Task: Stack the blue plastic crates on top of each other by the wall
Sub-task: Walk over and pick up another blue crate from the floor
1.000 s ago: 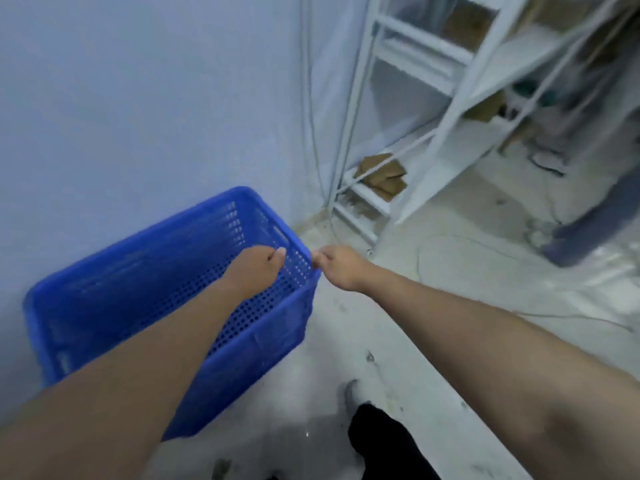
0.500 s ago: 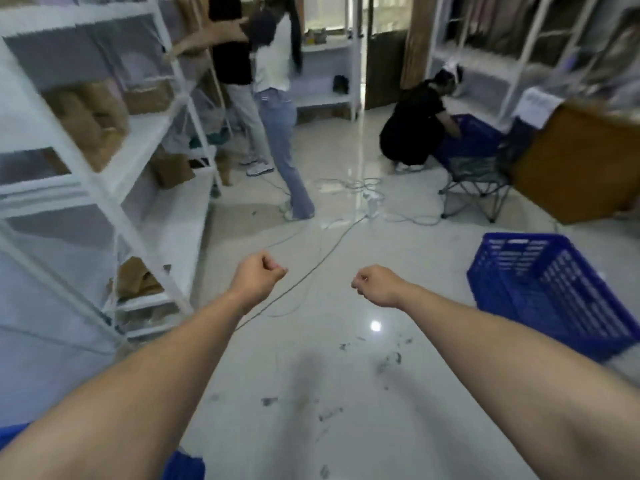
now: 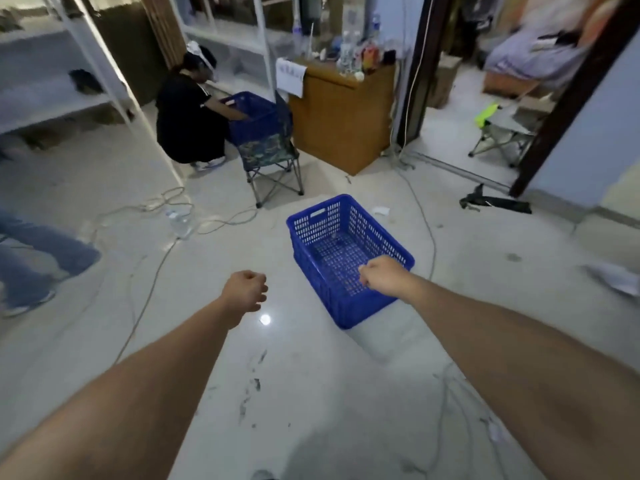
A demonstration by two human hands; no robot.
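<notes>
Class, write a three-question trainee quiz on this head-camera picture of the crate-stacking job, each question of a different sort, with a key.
1. True or false: the blue crate on the open floor has items in it.
2. Multiple choice: the left hand is A) gripping a crate handle, B) curled and holding nothing, C) resting flat on the floor.
3. Fill in: a second blue crate stands between the crouching person in black and the wooden ____.

Key: 1 false, it is empty; 2 B; 3 cabinet. The right hand is also loosely curled and holds nothing.
</notes>
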